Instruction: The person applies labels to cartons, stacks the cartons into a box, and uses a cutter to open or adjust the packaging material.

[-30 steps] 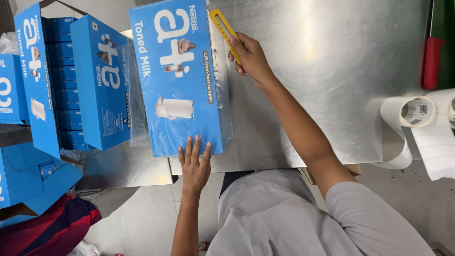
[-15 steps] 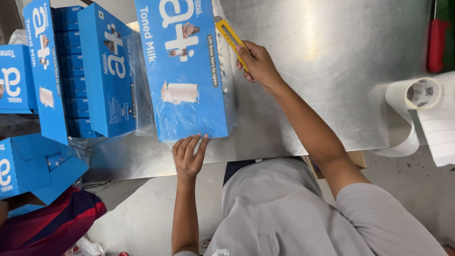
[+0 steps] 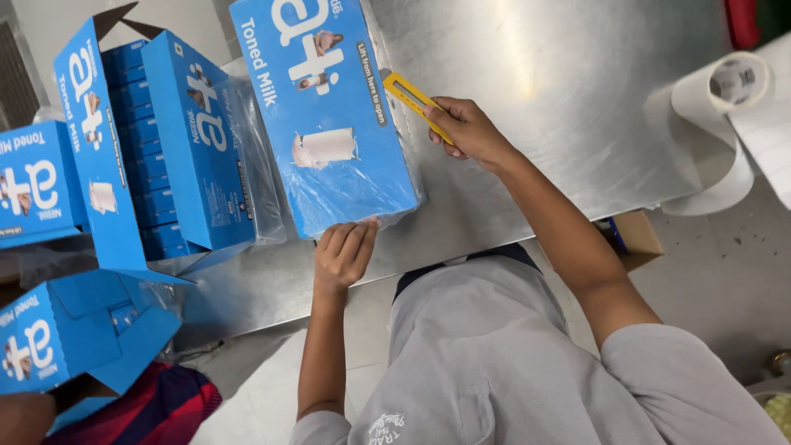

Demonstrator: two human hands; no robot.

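Note:
A blue milk carton case (image 3: pixel 329 115) wrapped in clear plastic lies on a steel table (image 3: pixel 568 107). My left hand (image 3: pixel 344 254) grips the case's near edge, fingers curled onto the plastic. My right hand (image 3: pixel 467 130) is shut on a yellow box cutter (image 3: pixel 414 102), whose tip rests against the right side of the case near its top edge.
An opened blue case (image 3: pixel 165 140) showing several stacked cartons stands to the left, with more blue cases (image 3: pixel 37 177) beside and below it. A roll of white paper (image 3: pixel 725 91) lies at the table's right. A small brown cardboard box (image 3: pixel 634 235) sits under the table edge.
The cutter and my right hand have slid nearer along the case's right side. My left hand has curled its fingers on the near edge. The view has shifted.

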